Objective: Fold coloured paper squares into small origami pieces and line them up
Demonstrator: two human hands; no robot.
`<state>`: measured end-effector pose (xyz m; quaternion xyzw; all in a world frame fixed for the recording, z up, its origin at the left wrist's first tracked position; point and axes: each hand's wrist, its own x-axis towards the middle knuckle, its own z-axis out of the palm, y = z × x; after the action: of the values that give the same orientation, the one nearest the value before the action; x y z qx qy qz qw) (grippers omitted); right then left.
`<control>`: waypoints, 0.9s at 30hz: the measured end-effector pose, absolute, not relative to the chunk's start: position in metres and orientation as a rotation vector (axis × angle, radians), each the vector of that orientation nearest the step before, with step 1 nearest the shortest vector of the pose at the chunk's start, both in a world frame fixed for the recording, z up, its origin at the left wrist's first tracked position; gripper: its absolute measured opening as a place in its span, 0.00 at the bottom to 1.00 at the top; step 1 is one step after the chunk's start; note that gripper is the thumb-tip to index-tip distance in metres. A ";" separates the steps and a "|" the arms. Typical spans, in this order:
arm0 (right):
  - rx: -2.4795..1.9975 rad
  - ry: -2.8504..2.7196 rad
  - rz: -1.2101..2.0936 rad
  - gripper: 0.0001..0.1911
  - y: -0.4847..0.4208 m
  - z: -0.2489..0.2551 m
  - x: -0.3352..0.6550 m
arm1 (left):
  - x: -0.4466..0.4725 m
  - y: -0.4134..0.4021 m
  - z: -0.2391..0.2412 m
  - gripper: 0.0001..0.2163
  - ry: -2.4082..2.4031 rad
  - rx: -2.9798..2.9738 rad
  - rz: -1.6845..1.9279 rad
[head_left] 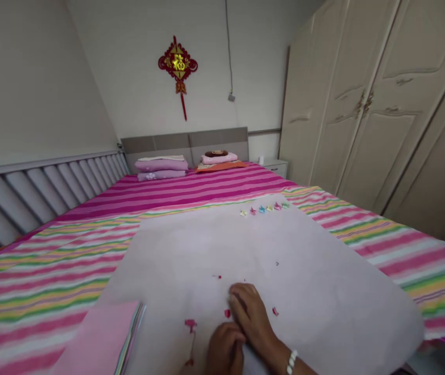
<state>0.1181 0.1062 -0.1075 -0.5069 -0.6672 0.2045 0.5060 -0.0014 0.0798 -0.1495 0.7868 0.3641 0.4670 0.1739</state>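
Note:
My right hand (252,316), with a pale beaded bracelet at its wrist, rests on a large white sheet (175,255), its fingers curled together. My left hand (226,348) is close beside it at the lower edge of the view, fingers bent inward. Whatever either hand holds, if anything, is hidden. A small red piece (227,313) lies just left of my right fingers. Another red piece (275,311) lies to the right. Further left is a pinkish-red shape (190,324) with a thin line running down from it. A tiny red-tipped item (219,277) sits beyond my hands.
Several small coloured folded-paper shapes (262,209) stand in a row near the sheet's far edge. A stack of coloured paper (101,338), pink on top, lies at lower left. The sheet covers a striped bed (363,234). Folded bedding (162,165) lies by the headboard; a wardrobe (363,130) stands right.

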 end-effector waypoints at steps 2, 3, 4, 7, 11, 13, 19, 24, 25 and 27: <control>-1.255 -1.668 0.392 0.09 0.109 -0.112 0.114 | -0.024 0.072 -0.143 0.10 1.047 2.202 1.398; -1.285 -1.696 0.356 0.10 0.110 -0.115 0.113 | -0.037 0.067 -0.138 0.10 1.107 2.180 1.411; -1.322 -1.720 0.325 0.10 0.110 -0.118 0.111 | -0.052 0.062 -0.131 0.10 1.170 2.158 1.396; -1.400 -1.792 0.231 0.13 0.111 -0.127 0.110 | -0.105 0.047 -0.108 0.08 1.398 2.043 1.334; -1.446 -1.854 0.122 0.15 0.112 -0.130 0.111 | -0.176 0.032 -0.088 0.07 1.767 1.837 1.396; -1.453 -1.877 0.090 0.16 0.111 -0.129 0.112 | -0.205 0.028 -0.085 0.09 1.879 1.773 1.405; -1.476 -1.879 0.086 0.16 0.109 -0.128 0.111 | -0.240 0.032 -0.084 0.14 1.970 1.757 1.316; -1.475 -1.873 0.059 0.15 0.108 -0.127 0.110 | -0.240 0.041 -0.085 0.24 2.013 1.775 1.176; -1.472 -1.872 0.054 0.15 0.108 -0.127 0.110 | -0.240 0.042 -0.085 0.27 2.025 1.772 1.148; -1.467 -1.874 0.049 0.15 0.108 -0.126 0.111 | -0.241 0.044 -0.087 0.29 2.057 1.753 1.095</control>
<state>0.1108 0.1079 -0.1264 -0.5722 -0.7309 0.0192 0.3714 -0.2408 0.0441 -0.0867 0.5974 0.7009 0.3731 0.1126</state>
